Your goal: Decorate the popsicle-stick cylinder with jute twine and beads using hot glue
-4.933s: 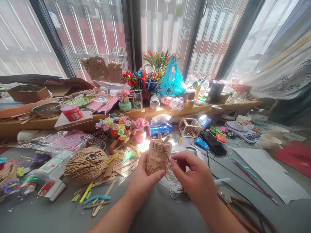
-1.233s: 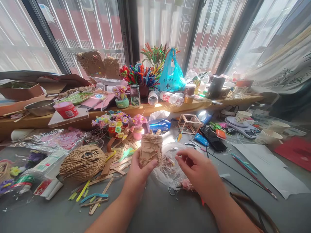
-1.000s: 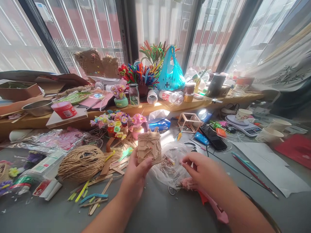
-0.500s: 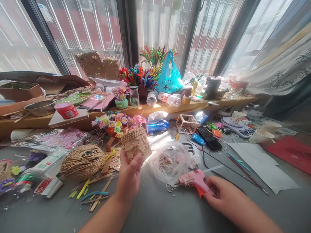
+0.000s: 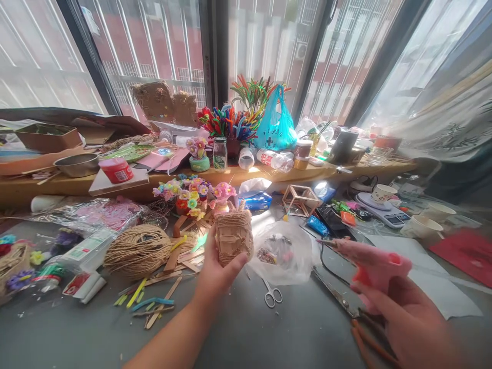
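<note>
My left hand (image 5: 221,271) is wrapped round a small brown cardboard box (image 5: 233,241) with twine along its top, held upright above the table. My right hand (image 5: 407,312) grips a pink hot glue gun (image 5: 374,259), raised, its nozzle pointing left toward the box but well apart from it. Between the hands lies a clear plastic bag (image 5: 286,256) with small beads or bits inside. Small scissors (image 5: 272,294) stick out from under its near edge. Beneath my right hand lie larger orange-handled pliers or shears (image 5: 363,328), partly hidden.
A ball of twine (image 5: 136,250) and several craft sticks (image 5: 163,302) lie on the left. Behind stand fuzzy flowers (image 5: 186,195) and a wooden frame (image 5: 300,199). Paper cups (image 5: 421,226), a scale (image 5: 384,209) and white paper (image 5: 453,292) are at the right.
My right hand has lifted the glue gun off the plastic bag and moved it right and nearer. The box has turned and shifted slightly right. The scissors and orange-handled tool are now uncovered.
</note>
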`<state>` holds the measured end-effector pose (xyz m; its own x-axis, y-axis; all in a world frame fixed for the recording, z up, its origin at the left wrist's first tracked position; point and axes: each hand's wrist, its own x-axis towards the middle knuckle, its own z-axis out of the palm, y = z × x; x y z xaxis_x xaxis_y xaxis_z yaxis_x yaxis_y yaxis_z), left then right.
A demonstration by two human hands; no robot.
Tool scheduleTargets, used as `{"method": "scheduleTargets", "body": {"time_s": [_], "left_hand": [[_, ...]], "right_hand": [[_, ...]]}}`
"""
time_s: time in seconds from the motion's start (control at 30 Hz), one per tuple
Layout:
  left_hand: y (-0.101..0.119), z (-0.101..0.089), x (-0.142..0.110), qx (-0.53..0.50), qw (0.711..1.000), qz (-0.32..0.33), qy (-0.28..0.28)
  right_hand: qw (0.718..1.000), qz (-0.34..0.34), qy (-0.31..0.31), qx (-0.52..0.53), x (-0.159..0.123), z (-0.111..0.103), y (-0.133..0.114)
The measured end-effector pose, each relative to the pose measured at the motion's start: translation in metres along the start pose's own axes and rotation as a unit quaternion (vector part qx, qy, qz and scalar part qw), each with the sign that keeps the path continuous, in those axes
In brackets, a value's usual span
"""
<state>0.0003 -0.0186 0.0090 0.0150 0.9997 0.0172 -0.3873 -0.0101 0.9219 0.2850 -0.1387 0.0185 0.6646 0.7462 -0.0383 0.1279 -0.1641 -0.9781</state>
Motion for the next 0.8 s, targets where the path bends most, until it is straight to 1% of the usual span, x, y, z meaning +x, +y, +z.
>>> {"method": "scheduleTargets", "body": {"time_s": [0.03, 0.07, 0.1, 0.17, 0.23, 0.33, 0.4, 0.47, 0.53, 0.6, 0.67, 0.73, 0.8], "left_hand": [[-0.001, 0.0, 0.001, -0.011, 1.0, -0.016, -0.011], [-0.001, 0.0, 0.001, -0.024, 0.999, -0.03, -0.019], [-0.001, 0.0, 0.002, -0.036, 0.998, -0.043, -0.024], [-0.001, 0.001, 0.003, -0.05, 0.997, -0.057, -0.027], [-0.001, 0.0, 0.003, -0.047, 0.996, -0.063, -0.028], [-0.001, 0.0, 0.003, -0.026, 0.996, -0.074, -0.031], [-0.001, 0.0, 0.002, -0.021, 0.996, -0.079, -0.031], [0.001, 0.001, 0.002, -0.033, 0.996, -0.082, -0.029], [0.003, 0.002, 0.003, -0.044, 0.994, -0.091, -0.027], [0.005, 0.001, 0.005, -0.049, 0.993, -0.101, -0.027], [0.007, -0.001, 0.007, -0.053, 0.993, -0.1, -0.026], [0.008, -0.003, 0.01, -0.063, 0.994, -0.089, -0.024], [0.008, -0.005, 0.011, -0.068, 0.993, -0.09, -0.026]], "right_hand": [[0.999, 0.016, 0.006, 0.041, -0.002, 0.003, -0.002], [0.996, 0.031, -0.009, 0.082, -0.004, 0.006, -0.004], [0.991, 0.044, -0.044, 0.115, -0.006, 0.011, -0.007], [0.978, 0.056, -0.133, 0.15, -0.01, 0.02, -0.016], [0.968, 0.054, -0.178, 0.167, -0.011, 0.031, -0.024], [0.961, 0.041, -0.201, 0.183, -0.011, 0.047, -0.032], [0.956, 0.05, -0.23, 0.176, -0.011, 0.057, -0.031], [0.947, 0.084, -0.268, 0.157, -0.015, 0.066, -0.023], [0.943, 0.121, -0.278, 0.135, -0.021, 0.074, -0.01], [0.953, 0.13, -0.247, 0.115, -0.028, 0.08, 0.003], [0.959, 0.124, -0.222, 0.121, -0.032, 0.084, 0.012], [0.953, 0.133, -0.226, 0.15, -0.032, 0.083, 0.015], [0.946, 0.149, -0.225, 0.179, -0.028, 0.078, 0.012]]}}
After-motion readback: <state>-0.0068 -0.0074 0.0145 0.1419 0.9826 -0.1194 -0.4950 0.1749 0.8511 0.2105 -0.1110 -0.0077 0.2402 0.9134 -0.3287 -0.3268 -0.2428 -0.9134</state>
